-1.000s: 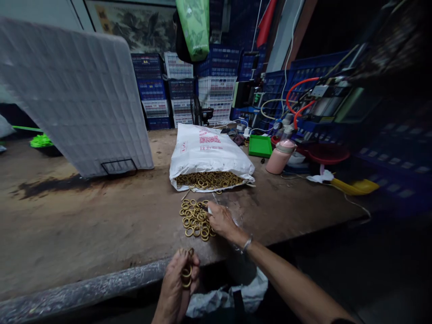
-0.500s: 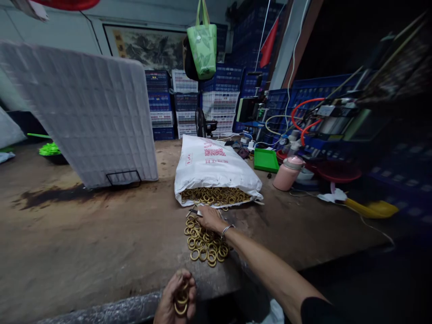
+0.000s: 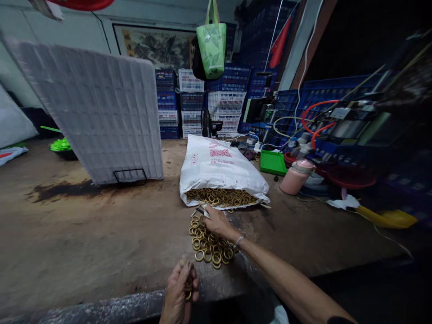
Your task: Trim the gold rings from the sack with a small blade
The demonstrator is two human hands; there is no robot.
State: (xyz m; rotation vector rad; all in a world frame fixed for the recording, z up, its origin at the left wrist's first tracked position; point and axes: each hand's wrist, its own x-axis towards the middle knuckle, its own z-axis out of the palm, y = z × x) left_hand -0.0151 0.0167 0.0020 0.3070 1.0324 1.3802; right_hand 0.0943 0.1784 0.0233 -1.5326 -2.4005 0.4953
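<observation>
My left hand (image 3: pixel 180 288) is closed round a few brass-coloured rings (image 3: pixel 188 293) at the table's front edge; the fingers hide most of them. Over a loose pile of similar rings (image 3: pixel 211 247) reaches my right hand (image 3: pixel 218 222), its fingers closed on a small tool (image 3: pixel 201 210) with thin dark and pale parts, perhaps a caliper. Just behind the pile lies a white woven sack (image 3: pixel 222 173) with red print. Its mouth faces me and shows many more rings (image 3: pixel 221 196) inside.
A grey ribbed panel (image 3: pixel 111 112) stands in a wire holder at left, beside a dark bowl of green pieces (image 3: pixel 60 146). To the right are a green tray (image 3: pixel 272 163), a pink bottle (image 3: pixel 297 177) and a yellow scoop (image 3: pixel 384 218). Stacked crates (image 3: pixel 227 101) line the back.
My left hand has turned and its fingers have closed further over the rings. My right hand stays at the pile with the tool. The view has shifted slightly left.
</observation>
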